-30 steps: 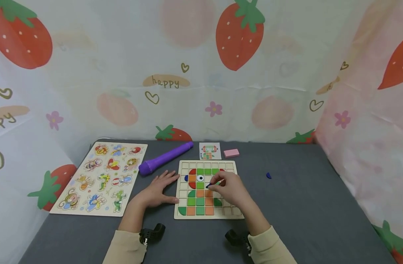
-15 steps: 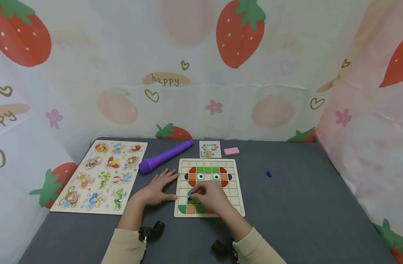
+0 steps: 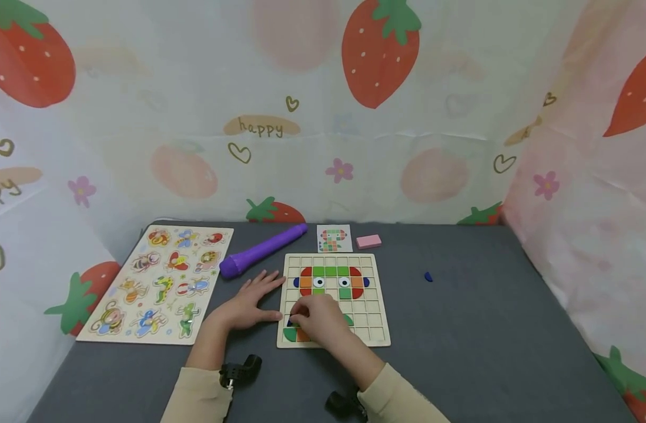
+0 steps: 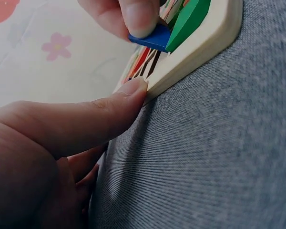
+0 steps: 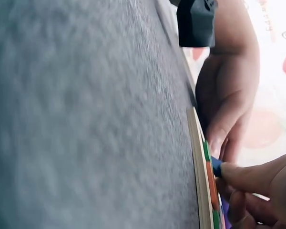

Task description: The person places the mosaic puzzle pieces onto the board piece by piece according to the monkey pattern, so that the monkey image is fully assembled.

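A wooden grid board (image 3: 375, 329) lies on the grey table, partly filled with coloured tiles that form a face at the top. My right hand (image 3: 323, 320) pinches a small blue tile (image 4: 152, 37) at the board's lower left, right beside a green corner tile (image 4: 188, 24). In the right wrist view the blue tile (image 5: 216, 166) stands tilted at the board's surface. My left hand (image 3: 245, 308) lies with fingers spread, its thumb (image 4: 126, 98) against the board's left edge. Several tiles under the right hand are hidden.
One loose blue tile (image 3: 428, 277) lies to the right on the table. Behind the board are a pattern card (image 3: 334, 238) and a pink block (image 3: 368, 241). A purple microphone (image 3: 261, 251) and an insect puzzle board (image 3: 159, 282) lie to the left.
My right hand has moved from the face's right eye down to the lower left of the board, carrying the blue tile. The left hand stays at the board's edge.
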Available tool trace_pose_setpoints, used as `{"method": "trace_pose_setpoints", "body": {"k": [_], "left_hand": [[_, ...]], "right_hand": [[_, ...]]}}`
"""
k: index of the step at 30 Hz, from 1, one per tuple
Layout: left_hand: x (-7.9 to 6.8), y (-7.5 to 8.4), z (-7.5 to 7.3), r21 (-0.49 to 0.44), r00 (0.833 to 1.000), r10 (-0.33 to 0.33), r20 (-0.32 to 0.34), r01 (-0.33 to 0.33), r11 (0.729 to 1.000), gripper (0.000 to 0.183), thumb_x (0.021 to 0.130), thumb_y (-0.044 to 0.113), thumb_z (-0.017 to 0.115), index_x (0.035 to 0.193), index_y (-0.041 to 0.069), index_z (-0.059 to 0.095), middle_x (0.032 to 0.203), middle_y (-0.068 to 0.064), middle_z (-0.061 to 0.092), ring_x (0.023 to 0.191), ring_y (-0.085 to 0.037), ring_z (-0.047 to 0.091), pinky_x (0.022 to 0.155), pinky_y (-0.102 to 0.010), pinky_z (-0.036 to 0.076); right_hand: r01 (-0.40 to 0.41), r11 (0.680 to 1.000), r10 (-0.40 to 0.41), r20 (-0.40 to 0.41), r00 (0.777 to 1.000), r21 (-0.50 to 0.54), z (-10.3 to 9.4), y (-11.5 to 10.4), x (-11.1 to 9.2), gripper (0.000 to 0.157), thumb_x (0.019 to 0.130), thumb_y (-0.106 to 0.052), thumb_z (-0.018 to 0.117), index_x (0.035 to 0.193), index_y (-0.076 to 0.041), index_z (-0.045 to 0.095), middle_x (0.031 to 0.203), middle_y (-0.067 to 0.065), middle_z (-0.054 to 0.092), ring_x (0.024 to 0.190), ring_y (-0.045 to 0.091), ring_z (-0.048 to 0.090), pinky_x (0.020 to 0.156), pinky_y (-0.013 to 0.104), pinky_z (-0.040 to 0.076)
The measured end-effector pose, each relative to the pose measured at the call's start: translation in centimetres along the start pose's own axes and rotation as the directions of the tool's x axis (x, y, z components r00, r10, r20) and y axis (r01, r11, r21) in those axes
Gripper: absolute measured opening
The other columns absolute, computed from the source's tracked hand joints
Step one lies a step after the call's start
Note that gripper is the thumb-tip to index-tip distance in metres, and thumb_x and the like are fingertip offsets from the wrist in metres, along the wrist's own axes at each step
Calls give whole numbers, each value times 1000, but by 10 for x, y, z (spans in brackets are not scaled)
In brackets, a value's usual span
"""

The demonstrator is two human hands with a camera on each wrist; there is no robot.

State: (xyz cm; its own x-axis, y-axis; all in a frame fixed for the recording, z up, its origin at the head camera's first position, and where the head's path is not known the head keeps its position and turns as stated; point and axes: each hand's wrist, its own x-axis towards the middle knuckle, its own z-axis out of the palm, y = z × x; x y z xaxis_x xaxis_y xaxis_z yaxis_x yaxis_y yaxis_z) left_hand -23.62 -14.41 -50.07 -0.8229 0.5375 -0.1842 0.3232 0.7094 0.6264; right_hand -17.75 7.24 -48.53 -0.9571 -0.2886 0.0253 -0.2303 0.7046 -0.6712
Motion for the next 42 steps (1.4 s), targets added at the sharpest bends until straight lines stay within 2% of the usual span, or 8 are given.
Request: {"method": "trace_pose_setpoints", "body": {"k": [4,12,19,24,31,37,42], "left_hand": [[1,0,0,-5,1000,6,1,-6,1000,83,91,45,73,160,21,33,169,-9,19,157,-37,2,124,-63,2],[0,4,-2,-14,1000,8,-3,-8,1000,83,90,44,73,159,21,34,169,-8,20,157,-37,3,124,-64,3],[2,5,-2,-3,1000,5,-5,-5,1000,82,90,45,73,159,22,35,169,-8,21,157,-37,4,124,-64,3],[3,4,-1,2,1000,-6,-1,6,1000,82,91,44,73,160,23,34,169,-7,20,157,-36,3,124,-64,3],[2,2,-1,-4,1000,-15,3,15,1000,82,91,45,72,160,23,33,169,-7,19,157,-36,1,124,-65,2],[0,2,0,-12,1000,-17,5,18,1000,83,90,43,73,160,22,33,169,-7,19,157,-36,0,124,-64,2],[0,1,1,-11,1000,-10,1,10,1000,84,90,44,74,160,21,33,169,-8,19,157,-37,1,124,-64,2]], "right_hand": [[4,1000,-4,22,1000,-24,2,-3,-1,11,93,-22,75,98,-15,81,83,-8,73,73,4,58,69,20,51],[86,994,-84,29,996,-66,-2,-7,-5,17,97,-15,67,106,-10,81,101,1,78,89,9,69,81,28,59],[86,995,-88,34,996,46,-6,-2,-5,21,98,-9,62,112,-8,78,95,1,76,74,5,61,65,20,52],[58,996,-58,-2,998,70,-17,6,-3,21,99,-13,62,113,-9,77,99,0,76,78,6,62,71,23,53],[-7,998,12,-83,997,60,-43,19,-2,20,99,-18,66,114,-13,77,103,-1,75,78,12,61,63,25,52],[-62,997,71,-177,982,56,-67,34,-1,21,95,-18,72,115,-12,76,98,-1,75,79,13,63,67,29,54],[-111,985,139,-238,961,129,-90,50,-5,23,93,-17,74,115,-12,76,99,2,75,80,16,65,64,29,55]]}}
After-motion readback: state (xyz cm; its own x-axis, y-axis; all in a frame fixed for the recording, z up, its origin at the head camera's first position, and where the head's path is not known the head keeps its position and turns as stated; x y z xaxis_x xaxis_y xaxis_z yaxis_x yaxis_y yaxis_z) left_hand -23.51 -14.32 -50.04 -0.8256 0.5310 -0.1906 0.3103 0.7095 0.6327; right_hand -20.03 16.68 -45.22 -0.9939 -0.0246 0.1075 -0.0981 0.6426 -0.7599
